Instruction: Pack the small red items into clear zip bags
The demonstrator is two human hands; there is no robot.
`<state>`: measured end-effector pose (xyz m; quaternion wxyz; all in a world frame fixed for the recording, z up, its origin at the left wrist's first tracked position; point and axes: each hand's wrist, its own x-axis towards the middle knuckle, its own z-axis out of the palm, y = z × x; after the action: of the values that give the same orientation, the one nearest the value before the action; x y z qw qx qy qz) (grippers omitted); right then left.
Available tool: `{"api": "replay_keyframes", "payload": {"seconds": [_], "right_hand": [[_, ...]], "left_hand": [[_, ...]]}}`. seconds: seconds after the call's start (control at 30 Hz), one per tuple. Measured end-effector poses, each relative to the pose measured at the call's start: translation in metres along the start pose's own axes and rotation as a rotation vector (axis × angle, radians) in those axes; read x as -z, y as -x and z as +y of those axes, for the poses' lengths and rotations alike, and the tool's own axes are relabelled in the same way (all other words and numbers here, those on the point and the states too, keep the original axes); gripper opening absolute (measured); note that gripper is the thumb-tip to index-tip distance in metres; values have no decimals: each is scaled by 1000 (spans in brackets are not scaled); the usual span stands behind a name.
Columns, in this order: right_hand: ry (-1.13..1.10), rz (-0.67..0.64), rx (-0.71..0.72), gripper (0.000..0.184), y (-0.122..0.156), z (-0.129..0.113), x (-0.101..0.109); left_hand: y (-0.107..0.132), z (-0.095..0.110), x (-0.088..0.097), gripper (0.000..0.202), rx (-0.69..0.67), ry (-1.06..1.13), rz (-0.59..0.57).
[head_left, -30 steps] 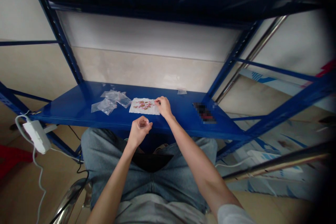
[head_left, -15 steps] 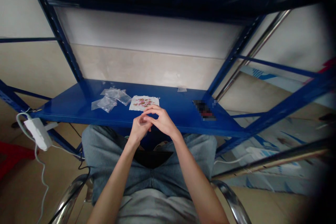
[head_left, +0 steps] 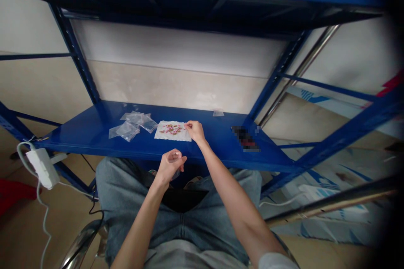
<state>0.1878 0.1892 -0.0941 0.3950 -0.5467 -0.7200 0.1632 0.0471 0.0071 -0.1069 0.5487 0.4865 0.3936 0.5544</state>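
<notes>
My right hand (head_left: 195, 131) rests at the right edge of a white paper sheet (head_left: 172, 130), its fingertips pinched together by the scattered small red-brown pieces (head_left: 169, 129). The paper lies on a blue steel shelf (head_left: 78, 136). My left hand (head_left: 170, 164) is held up off the shelf over my lap, fingers curled around what looks like a small transparent plastic bag (head_left: 175, 156). Left of the paper lie crumpled transparent plastic bags (head_left: 124, 131).
A small transparent bag (head_left: 218, 113) lies at the back of the shelf. A pixelated dark object (head_left: 245, 138) sits to the right. Blue uprights (head_left: 75, 59) frame the shelf, with another shelf overhead. A white power adapter (head_left: 42, 168) and its cable hang at the left. My jeans-covered knees (head_left: 126, 193) are below.
My hands have come apart. The right hand has moved from the left hand back to the paper's right edge, and the left hand has dropped slightly toward my lap.
</notes>
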Motion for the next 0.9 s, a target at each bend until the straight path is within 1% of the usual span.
{"api": "replay_keyframes", "payload": {"seconds": [0.07, 0.13, 0.23, 0.37, 0.47, 0.57, 0.73, 0.9], "right_hand": [[28, 8, -4, 14, -1, 4, -3], [50, -4, 6, 12, 0, 6, -4], [81, -19, 31, 8, 2, 6, -4], [120, 1, 69, 8, 2, 5, -5], [140, 31, 92, 8, -1, 7, -5], [142, 50, 103, 7, -3, 11, -6], [121, 26, 147, 8, -4, 15, -8], [67, 16, 249, 10, 1, 8, -6]], "left_hand": [[0, 3, 3, 30, 3, -10, 9], [0, 7, 5, 31, -13, -66, 22], [-1, 16, 5, 30, -25, -125, -4], [0, 21, 5, 28, 43, -19, -90], [0, 21, 7, 28, 85, 94, -85], [-1, 22, 9, 27, 104, 144, -72], [-6, 24, 10, 26, 94, 164, -78], [-8, 21, 15, 26, 87, 102, -43]]}}
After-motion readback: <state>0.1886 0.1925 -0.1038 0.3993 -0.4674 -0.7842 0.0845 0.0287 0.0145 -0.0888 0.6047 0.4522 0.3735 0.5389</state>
